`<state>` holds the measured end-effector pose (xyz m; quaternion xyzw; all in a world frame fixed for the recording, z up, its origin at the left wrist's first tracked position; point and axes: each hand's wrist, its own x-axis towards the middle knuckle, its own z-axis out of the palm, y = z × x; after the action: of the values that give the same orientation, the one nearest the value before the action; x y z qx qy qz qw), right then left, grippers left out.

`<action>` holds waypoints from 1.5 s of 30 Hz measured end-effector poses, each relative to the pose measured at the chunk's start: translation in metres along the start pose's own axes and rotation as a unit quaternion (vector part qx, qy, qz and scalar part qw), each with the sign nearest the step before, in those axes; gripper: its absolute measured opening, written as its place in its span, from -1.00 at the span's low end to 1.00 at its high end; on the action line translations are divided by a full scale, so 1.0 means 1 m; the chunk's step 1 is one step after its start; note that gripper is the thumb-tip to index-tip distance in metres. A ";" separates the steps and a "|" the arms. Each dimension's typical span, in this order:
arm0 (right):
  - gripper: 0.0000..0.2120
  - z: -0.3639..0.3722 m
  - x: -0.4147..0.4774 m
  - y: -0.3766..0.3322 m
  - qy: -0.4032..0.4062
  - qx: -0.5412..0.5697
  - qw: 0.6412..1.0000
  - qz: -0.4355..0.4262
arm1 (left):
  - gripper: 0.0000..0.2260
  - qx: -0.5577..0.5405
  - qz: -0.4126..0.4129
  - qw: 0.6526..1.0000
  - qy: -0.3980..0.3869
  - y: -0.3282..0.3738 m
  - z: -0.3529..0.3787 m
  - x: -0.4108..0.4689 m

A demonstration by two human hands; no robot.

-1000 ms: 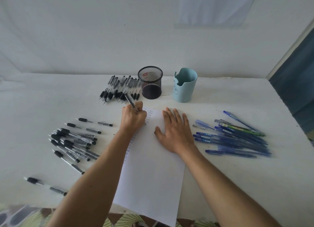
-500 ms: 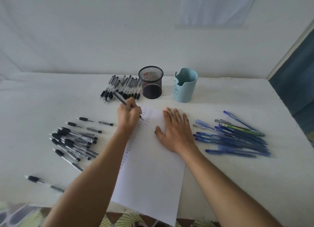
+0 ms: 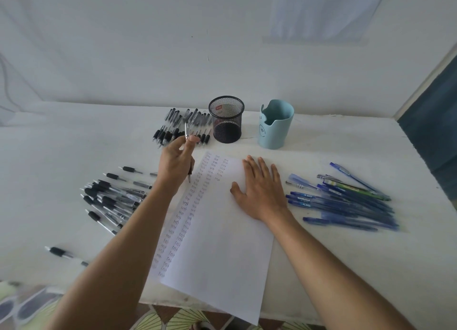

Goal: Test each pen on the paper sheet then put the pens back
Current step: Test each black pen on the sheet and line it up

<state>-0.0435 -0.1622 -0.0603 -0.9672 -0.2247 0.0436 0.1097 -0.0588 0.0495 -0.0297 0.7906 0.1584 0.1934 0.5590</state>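
A white paper sheet [image 3: 222, 243] with columns of small written words lies in front of me on the white table [image 3: 346, 268]. My left hand [image 3: 176, 165] holds a black-grip pen [image 3: 186, 133] nearly upright above the sheet's top left corner, thumb near its top end, tip pointing down by my wrist. My right hand [image 3: 259, 188] lies flat on the sheet's right edge, fingers spread. Black pens lie in a pile on the left [image 3: 111, 198] and in a row at the back [image 3: 183, 126]. Blue pens [image 3: 346, 201] lie on the right.
A black mesh pen cup [image 3: 226, 119] and a light blue cup [image 3: 275, 124] stand at the back, beyond the sheet. One black pen [image 3: 65, 254] lies alone near the front left edge. A wall rises right behind the table.
My left hand has lifted the pen off the sheet and turned it upright, moving a little back and left. My right hand has stayed flat on the sheet.
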 end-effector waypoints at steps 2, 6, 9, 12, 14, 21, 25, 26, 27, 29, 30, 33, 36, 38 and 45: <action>-0.31 0.000 0.000 0.000 -0.001 -0.003 1.000 -0.001 | -0.71 0.016 0.003 1.000 -0.009 0.001 -0.004 0.000; -0.30 0.001 0.000 0.001 0.000 -0.003 1.000 -0.002 | -0.70 0.078 -0.003 0.997 -0.018 0.002 -0.010 0.002; -0.21 0.001 0.000 0.000 0.000 -0.009 1.000 -0.001 | -0.74 0.162 -0.008 0.986 -0.037 0.006 -0.013 0.009; -0.10 0.001 -0.001 0.001 0.001 -0.014 1.000 -0.002 | -0.81 0.276 -0.007 0.960 -0.043 0.011 -0.017 0.026; -0.09 0.002 -0.001 0.001 0.005 -0.009 1.000 -0.002 | -0.89 0.341 0.000 0.940 -0.027 0.011 -0.019 0.042; -0.10 0.002 0.000 0.001 0.004 -0.011 1.000 0.000 | -0.76 0.415 0.004 0.910 0.018 0.006 -0.012 0.086; -0.10 0.002 0.000 0.002 0.004 -0.009 1.000 -0.001 | -0.72 0.408 -0.013 0.912 0.029 0.002 -0.010 0.090; -0.10 0.002 0.000 0.002 0.003 -0.010 1.000 -0.002 | -0.71 0.401 -0.017 0.915 0.031 0.002 -0.010 0.090; -0.10 0.002 0.000 0.002 0.003 -0.010 1.000 -0.002 | -0.70 0.395 -0.022 0.918 0.035 0.001 -0.010 0.089; -0.10 0.002 0.000 0.002 0.005 -0.008 1.000 -0.002 | -0.72 0.381 -0.025 0.923 0.037 0.001 -0.013 0.084; -0.11 0.002 0.000 0.002 0.006 -0.007 1.000 -0.001 | -0.74 0.374 -0.017 0.926 0.037 0.001 -0.014 0.081; -0.16 0.003 0.000 0.001 0.004 -0.007 1.000 0.003 | -0.87 0.339 0.026 0.940 0.007 0.005 -0.026 0.064; -0.18 0.003 0.000 0.001 -0.001 -0.011 1.000 0.005 | -0.91 0.341 0.072 0.932 -0.098 0.002 -0.045 0.040; -0.16 0.003 0.000 0.001 0.000 -0.009 1.000 0.003 | -0.89 0.384 0.068 0.911 -0.134 -0.006 -0.058 0.025; -0.22 0.001 0.000 0.000 0.003 -0.012 1.000 0.005 | -0.60 0.502 0.015 0.857 -0.114 -0.024 -0.084 -0.007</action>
<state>-0.0443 -0.1618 -0.0616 -0.9696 -0.2205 0.0389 0.0984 -0.1064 0.1233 -0.0279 0.9827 0.1573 0.0047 0.0979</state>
